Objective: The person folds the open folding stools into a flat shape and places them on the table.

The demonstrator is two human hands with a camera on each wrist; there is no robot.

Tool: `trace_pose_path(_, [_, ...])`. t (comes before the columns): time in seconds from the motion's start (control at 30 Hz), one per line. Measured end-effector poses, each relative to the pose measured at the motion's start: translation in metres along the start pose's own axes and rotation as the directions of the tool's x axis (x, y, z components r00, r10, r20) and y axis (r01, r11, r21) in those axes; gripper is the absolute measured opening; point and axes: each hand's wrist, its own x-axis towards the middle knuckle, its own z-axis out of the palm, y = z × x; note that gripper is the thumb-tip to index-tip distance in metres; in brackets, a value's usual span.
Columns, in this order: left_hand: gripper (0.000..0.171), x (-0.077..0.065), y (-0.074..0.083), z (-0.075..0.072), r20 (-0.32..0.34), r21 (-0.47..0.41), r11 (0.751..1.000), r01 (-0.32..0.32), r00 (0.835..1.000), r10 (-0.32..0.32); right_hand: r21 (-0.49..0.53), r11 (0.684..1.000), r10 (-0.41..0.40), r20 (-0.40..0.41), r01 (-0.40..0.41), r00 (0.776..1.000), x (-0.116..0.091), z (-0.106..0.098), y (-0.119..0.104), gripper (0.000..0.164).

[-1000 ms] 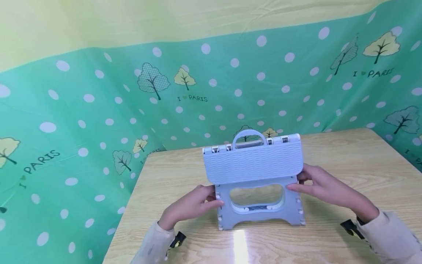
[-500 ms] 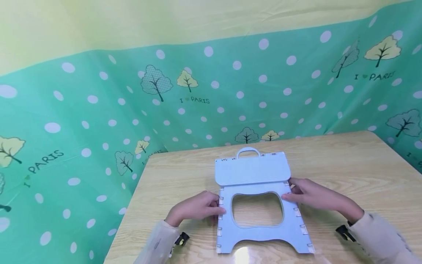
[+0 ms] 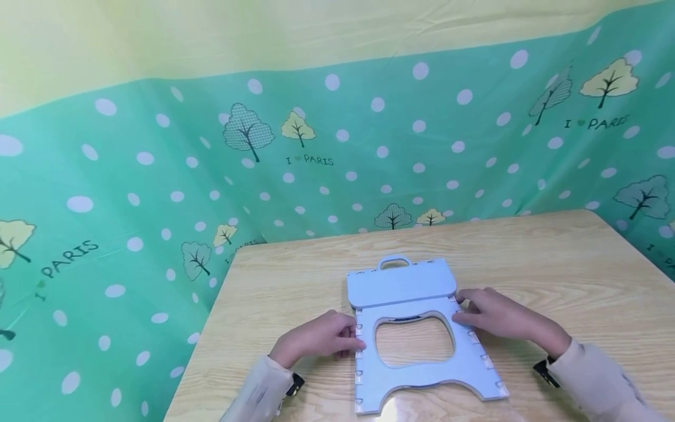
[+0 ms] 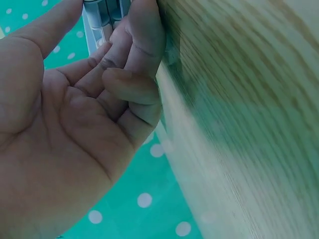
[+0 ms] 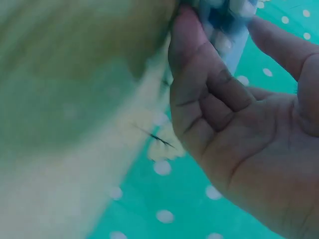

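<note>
A light blue plastic folding step stool [image 3: 403, 288], folded flat, lies low over the wooden table with its handle toward the back and its notched foot edge toward me. Its wide opening shows the wood beneath. My left hand [image 3: 321, 339] pinches the left side edge, thumb on top and fingers curled underneath. On the opposite side my right hand [image 3: 493, 315] grips the edge in the same way, a little farther back. Both wrist views show the fingers curled under the stool's hinged side [image 4: 102, 20], close to the tabletop; most of the stool is out of those views.
The pale wood-grain table [image 3: 285, 275] extends around the stool on all sides. Behind it and to the left hangs a green curtain [image 3: 316, 205] with white dots and printed trees. Black straps [image 3: 545, 373] sit at the wrists by the sleeves.
The stool has tipped from steeply raised to nearly flat: its handle end has lowered and its foot edge has slid toward me. Both hands keep their hold and have come down slightly.
</note>
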Motion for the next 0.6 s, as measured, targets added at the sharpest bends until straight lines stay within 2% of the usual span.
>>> trace_pose_path(0.2, [0.024,-0.001,-0.004,-0.002,-0.017,0.005,1.000,0.000,1.000,0.000,-0.021,0.998,0.055,0.097,-0.053,0.994,-0.006,-0.005,-0.008,0.051])
trace_pose_path(0.4, [0.022,0.001,-0.006,-0.003,-0.037,0.051,0.998,-0.022,0.999,0.024,-0.048,0.998,0.040,0.110,-0.035,0.993,-0.009,-0.006,-0.010,0.034])
trace_pose_path(0.5, [0.021,0.000,-0.006,-0.004,-0.065,0.098,0.995,-0.007,0.998,0.014,-0.079,0.997,0.030,0.085,-0.023,0.996,-0.014,-0.010,-0.010,0.032])
trace_pose_path(0.6, [0.023,-0.003,-0.007,-0.004,-0.172,0.150,0.988,0.035,0.985,-0.009,-0.159,0.987,0.031,-0.029,-0.035,0.999,-0.017,-0.015,-0.009,0.029])
